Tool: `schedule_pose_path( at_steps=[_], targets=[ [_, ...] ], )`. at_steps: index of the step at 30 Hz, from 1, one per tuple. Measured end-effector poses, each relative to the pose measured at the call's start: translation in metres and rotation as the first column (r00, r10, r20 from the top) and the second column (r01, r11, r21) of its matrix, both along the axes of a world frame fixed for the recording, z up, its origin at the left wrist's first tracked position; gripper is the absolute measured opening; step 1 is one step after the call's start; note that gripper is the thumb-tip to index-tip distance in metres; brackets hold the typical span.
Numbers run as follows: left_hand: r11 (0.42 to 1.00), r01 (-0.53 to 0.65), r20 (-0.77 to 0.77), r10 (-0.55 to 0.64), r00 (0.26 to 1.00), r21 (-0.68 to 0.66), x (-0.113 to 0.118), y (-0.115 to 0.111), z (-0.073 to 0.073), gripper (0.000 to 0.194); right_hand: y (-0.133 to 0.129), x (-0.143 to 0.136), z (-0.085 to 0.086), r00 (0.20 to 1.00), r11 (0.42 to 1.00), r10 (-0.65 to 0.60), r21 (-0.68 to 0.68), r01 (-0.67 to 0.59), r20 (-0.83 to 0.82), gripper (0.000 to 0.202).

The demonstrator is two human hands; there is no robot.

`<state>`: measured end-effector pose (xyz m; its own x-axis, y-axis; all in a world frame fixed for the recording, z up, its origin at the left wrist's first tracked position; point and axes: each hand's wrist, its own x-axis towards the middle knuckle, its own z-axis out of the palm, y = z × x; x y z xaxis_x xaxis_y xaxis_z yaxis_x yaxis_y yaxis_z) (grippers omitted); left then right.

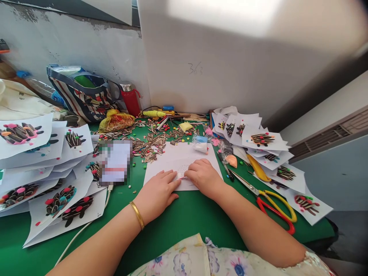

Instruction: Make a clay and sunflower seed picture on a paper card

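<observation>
White sheet (155,157): one, flat on the green table (198,218) in front of the person, with a dotted drawing (183,168) between the hands. Left hand (159,191): palm down at the sheet's near left part, fingers extended and slightly spread, gripping nothing visible; gold bangle (137,215) at the wrist. Right hand (203,178): on the sheet's right part, fingers curled, tips at a small pink piece (183,178) by the drawing; whether they pinch or press it, cannot tell. Striped seeds (149,147): loose heap beyond the sheet, mixed with small coloured balls. Seed-decorated cards: left pile (71,165) and right pile (280,155). Scissors (255,190): one pair, red and yellow handles, right of the sheet, near a black pen (227,168). Red bottle (130,101): upright at the back, beside a striped bag (83,94).
</observation>
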<state>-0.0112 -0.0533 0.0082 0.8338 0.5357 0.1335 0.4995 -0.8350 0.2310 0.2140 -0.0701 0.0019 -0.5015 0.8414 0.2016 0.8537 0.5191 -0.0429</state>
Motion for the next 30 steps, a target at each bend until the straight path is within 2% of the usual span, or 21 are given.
schedule_pose_path(
  at_steps=[6, 12, 17, 22, 26, 30],
  targets=[
    [1.0, 0.0, -0.006, 0.0, 1.0, -0.001, 0.002, 0.001, 0.004, 0.031, 0.001, 0.006, 0.0, 0.999, 0.998, -0.025, -0.057, 0.023, -0.031, 0.013],
    [0.999, -0.017, 0.066, 0.019, 0.998, -0.028, 0.003, 0.004, 0.0, 0.015, 0.0, 0.01, 0.001, 0.995, 0.995, -0.03, -0.101, 0.021, -0.097, 0.013],
    [0.993, -0.11, 0.099, 0.115, 0.988, -0.053, 0.007, 0.005, -0.006, 0.007, -0.002, 0.01, 0.001, 0.992, 0.995, -0.03, -0.101, 0.018, -0.119, 0.013],
    [0.98, -0.197, 0.129, 0.201, 0.971, -0.041, 0.013, 0.007, -0.01, 0.006, -0.006, 0.004, 0.001, 0.992, 0.995, -0.017, -0.096, 0.005, -0.124, 0.013],
    [0.979, -0.197, 0.158, 0.201, 0.967, -0.042, 0.014, 0.008, -0.012, 0.008, -0.007, 0.003, 0.002, 0.981, 0.989, 0.001, -0.143, -0.03, -0.194, 0.014],
    [0.983, -0.177, 0.188, 0.183, 0.965, -0.05, 0.013, 0.009, -0.013, 0.005, -0.004, 0.008, 0.001, 0.967, 0.98, -0.07, -0.198, 0.021, -0.244, 0.013]
  ],
)
